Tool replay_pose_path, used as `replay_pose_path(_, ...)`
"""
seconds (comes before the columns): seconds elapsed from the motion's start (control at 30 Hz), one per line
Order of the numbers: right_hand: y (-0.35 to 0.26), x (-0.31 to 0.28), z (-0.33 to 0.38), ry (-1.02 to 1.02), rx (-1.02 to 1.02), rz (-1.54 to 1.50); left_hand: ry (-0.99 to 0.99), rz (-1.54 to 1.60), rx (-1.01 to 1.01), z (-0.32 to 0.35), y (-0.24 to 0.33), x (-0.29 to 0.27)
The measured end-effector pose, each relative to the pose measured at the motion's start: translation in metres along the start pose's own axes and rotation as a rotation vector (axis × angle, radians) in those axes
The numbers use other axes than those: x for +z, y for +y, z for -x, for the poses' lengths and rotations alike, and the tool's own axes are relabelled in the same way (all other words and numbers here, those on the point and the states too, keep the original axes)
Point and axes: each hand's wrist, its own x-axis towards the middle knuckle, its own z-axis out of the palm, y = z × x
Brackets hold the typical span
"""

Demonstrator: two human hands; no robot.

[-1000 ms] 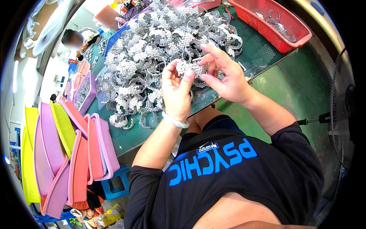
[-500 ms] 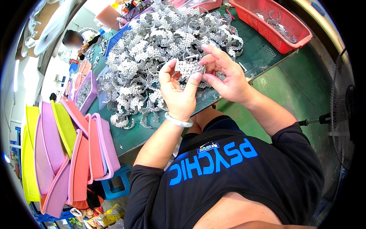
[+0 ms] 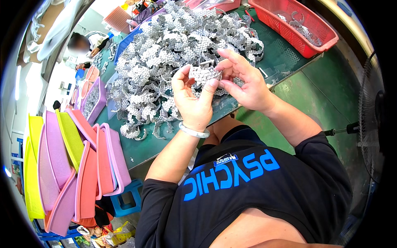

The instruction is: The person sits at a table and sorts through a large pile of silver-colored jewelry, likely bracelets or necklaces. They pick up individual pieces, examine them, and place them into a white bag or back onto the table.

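My left hand (image 3: pixel 192 103), with a pale bangle at its wrist, grips a curved silver mesh band (image 3: pixel 203 75) between thumb and fingers. The thumb and fingers of my right hand (image 3: pixel 248 89) close on the right end of the same band. Both hands hold it above the near edge of a large heap of similar silver-grey bands (image 3: pixel 153 53). The heap lies on a green table (image 3: pixel 144 148), partly in a blue tray whose edge shows. My fingers cover parts of the held piece.
A red basket (image 3: pixel 308 47) with a few bands stands at the table's far right. Stacked coloured baskets (image 3: pixel 84 182) lean at the left above a blue stool (image 3: pixel 126 200). A fan (image 3: pixel 370 120) stands at the right. Another person (image 3: pixel 97 39) works at the far left.
My hands stay almost in place, still on the band, with only a slight shift of the fingers. The other person's arms have moved over the far-left work area.
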Motion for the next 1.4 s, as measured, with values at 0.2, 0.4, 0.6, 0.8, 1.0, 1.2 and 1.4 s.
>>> replay_pose_path(0.2,0.0,0.0,0.0,0.002,-0.007,0.001,0.002,-0.001,-0.011,0.0,0.0,0.0)
replay_pose_path(0.4,-0.005,-0.003,0.001,-0.057,0.039,-0.01,-0.026,0.038,-0.076,0.0,0.003,0.0)
replay_pose_path(0.6,-0.007,-0.004,0.001,-0.054,0.021,0.046,-0.04,0.12,-0.133,0.0,0.009,0.003)
replay_pose_path(0.8,-0.006,-0.004,0.001,-0.051,0.012,0.068,-0.056,0.163,-0.177,0.001,0.009,0.002)
replay_pose_path(1.0,-0.007,-0.005,0.001,-0.05,0.008,0.089,-0.063,0.184,-0.191,0.001,0.01,0.002)
replay_pose_path(1.2,-0.008,-0.005,0.0,-0.044,0.009,0.091,-0.11,0.231,-0.151,0.002,0.008,0.003)
replay_pose_path(1.4,-0.007,-0.001,0.0,0.038,-0.076,0.144,-0.163,0.247,-0.117,0.005,-0.001,-0.003)
